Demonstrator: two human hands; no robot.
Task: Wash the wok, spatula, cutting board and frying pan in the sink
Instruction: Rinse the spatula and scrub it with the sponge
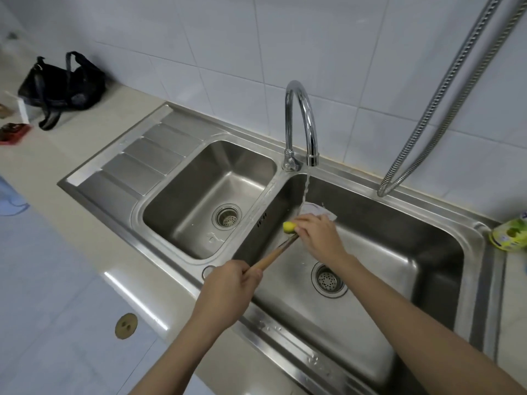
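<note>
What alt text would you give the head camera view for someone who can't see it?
Under running tap water in the right sink basin, the left hand holds a spatula by its wooden handle while the right hand scrubs its blade with a yellow sponge.

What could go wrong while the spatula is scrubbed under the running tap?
1. Water from the chrome gooseneck faucet strikes the metal spatula blade and may splash over the stainless steel sink rim onto the counter.
2. The left hand grips the wet wooden spatula handle near its end; scrubbing by the right hand with the yellow sponge could twist it loose.
</note>
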